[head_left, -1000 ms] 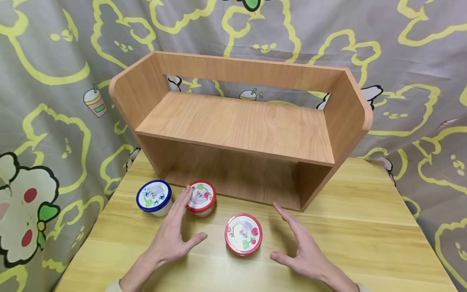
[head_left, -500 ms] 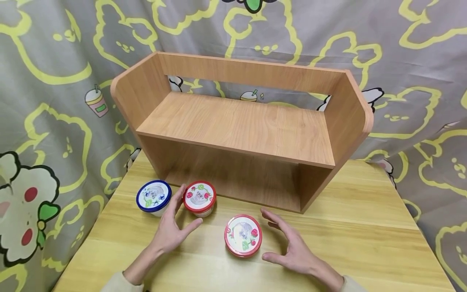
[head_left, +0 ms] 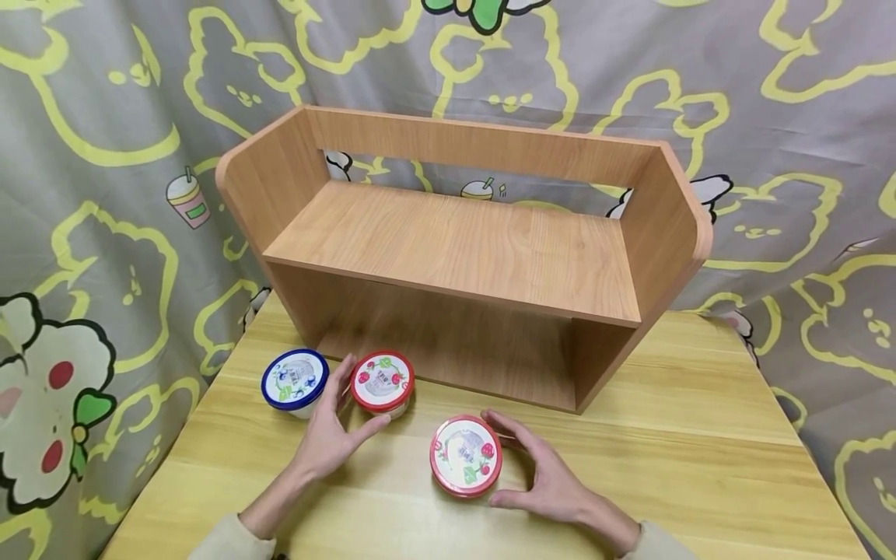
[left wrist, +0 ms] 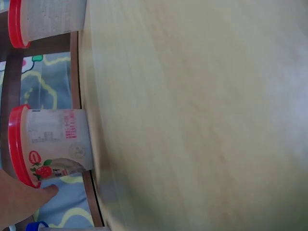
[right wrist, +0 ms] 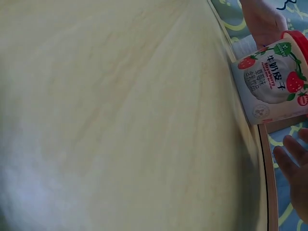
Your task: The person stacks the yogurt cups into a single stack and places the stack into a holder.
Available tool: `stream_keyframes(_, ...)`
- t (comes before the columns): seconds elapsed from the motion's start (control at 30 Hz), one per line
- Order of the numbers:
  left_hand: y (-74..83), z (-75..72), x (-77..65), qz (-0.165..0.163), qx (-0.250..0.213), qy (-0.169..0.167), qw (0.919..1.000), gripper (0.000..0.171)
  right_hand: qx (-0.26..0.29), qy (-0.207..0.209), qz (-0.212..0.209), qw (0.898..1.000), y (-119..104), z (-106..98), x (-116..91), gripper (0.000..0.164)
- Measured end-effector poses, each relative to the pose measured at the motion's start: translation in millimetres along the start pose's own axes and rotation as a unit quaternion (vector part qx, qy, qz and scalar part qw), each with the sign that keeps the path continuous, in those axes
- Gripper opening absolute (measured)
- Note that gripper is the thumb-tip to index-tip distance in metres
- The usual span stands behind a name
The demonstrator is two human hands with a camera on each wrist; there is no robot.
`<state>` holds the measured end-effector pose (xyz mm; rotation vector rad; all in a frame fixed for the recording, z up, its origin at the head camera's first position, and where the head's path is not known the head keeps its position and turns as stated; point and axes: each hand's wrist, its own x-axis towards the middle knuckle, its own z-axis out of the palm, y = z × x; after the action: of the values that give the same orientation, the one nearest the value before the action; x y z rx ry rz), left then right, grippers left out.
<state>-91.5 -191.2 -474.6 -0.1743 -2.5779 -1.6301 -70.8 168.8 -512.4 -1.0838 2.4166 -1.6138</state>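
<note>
Three lidded tubs stand on the table in front of a wooden shelf unit. My left hand (head_left: 325,439) spreads beside the middle tub with a red lid (head_left: 383,381), fingers at its left side and thumb near its front. To the left of those fingers is the blue-lidded tub (head_left: 295,379). My right hand (head_left: 549,478) curves loosely at the right side of the nearest red-lidded tub (head_left: 466,455), fingertips close to the lid. Strawberry pictures and printing show on this tub's wall (right wrist: 274,79) in the right wrist view. Neither hand grips anything.
The two-level shelf unit (head_left: 455,241) stands behind the tubs, its lower opening facing them. A grey curtain with yellow cartoon outlines (head_left: 784,140) hangs behind and at the sides. The table (head_left: 700,443) is light wood.
My right hand has moved left to the nearest red-lidded tub. My left hand has shifted slightly left, uncovering the middle tub's lid. The tubs stay in place.
</note>
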Motion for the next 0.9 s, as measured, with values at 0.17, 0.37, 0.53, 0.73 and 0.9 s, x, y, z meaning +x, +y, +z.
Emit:
stream_keyframes(0.17,-2.6,0.6,2.3,-0.028,-0.027,-0.003,0.9992,0.111,0.000,-0.010,0.013,1.000,1,3,3,0.110)
stream_keyframes(0.37,-3.3,-0.3,6.7,-0.053,-0.038,-0.009,0.9979,0.113,0.016,-0.015,0.025,0.999,1,6,5,0.111)
stream_keyframes(0.53,-3.4,-1.8,8.9,-0.067,-0.035,-0.012,0.9970,0.111,0.020,-0.021,0.042,0.999,2,9,7,0.110)
stream_keyframes(0.73,-3.1,-2.4,11.1,-0.074,-0.019,-0.016,0.9969,0.109,0.029,-0.021,0.047,0.998,1,11,10,0.110)
stream_keyframes(0.9,-2.6,-1.5,11.9,-0.076,-0.017,-0.015,0.9968,0.107,0.040,-0.020,0.071,0.996,-1,12,11,0.107)
